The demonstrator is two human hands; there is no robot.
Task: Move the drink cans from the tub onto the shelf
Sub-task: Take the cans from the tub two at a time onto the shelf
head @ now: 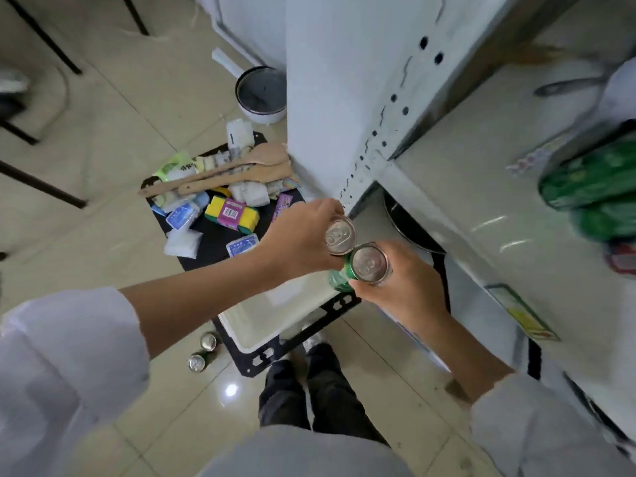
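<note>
Fingers (361, 285) of each hand wrapped around an upright can, arms outstretched above the tub (275, 315).

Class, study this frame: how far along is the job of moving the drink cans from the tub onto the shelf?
Done: green cans already lie on the shelf, though blurred. In hand: the left hand and right hand each hold one can, above the white tub, which looks empty. Left: placing these two, perhaps also the two cans on the floor.

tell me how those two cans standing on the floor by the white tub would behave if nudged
The two floor cans stand upright on smooth glossy tile, so they would probably slide or tip easily. Being round, once tipped they would likely roll. Whether they are full is not visible.
</note>
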